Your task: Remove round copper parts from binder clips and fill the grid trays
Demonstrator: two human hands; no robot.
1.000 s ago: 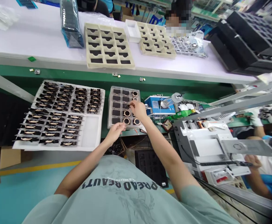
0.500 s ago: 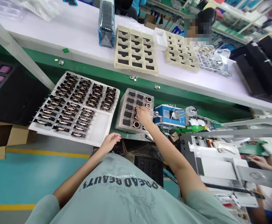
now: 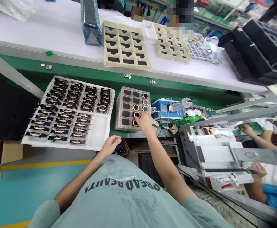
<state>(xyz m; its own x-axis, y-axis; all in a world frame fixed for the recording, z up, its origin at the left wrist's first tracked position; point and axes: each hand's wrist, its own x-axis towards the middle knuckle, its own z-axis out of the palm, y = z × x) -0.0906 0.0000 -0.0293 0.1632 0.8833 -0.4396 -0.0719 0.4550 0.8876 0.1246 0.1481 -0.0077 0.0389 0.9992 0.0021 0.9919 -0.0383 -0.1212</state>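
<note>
My right hand [image 3: 145, 122] reaches over the clear compartment tray [image 3: 119, 110], its fingertips pinched at a round ring-shaped part [image 3: 136, 114] in the middle column. More round parts [image 3: 144, 95] sit in the right column, and dark squares show in the other compartments. My left hand [image 3: 111, 144] hovers in front of my body, near the lower right corner of the white foam tray [image 3: 100, 129], fingers curled together; what they hold, if anything, is too small to tell. Rows of black parts with thin wires [image 3: 59, 120] fill most of the foam tray.
A blue device [image 3: 164, 109] with a clear bottle stands right of the clear tray. Beige trays [image 3: 126, 47] and black boxes [image 3: 249, 53] lie on the white shelf [image 3: 64, 34] behind. A grey machine [image 3: 214, 152] is at right, with another person's hand [image 3: 258, 171] beside it.
The camera view has shifted. My right hand has moved slightly down and left over the clear tray, and round parts in its middle column now show. My left hand has hardly moved.
</note>
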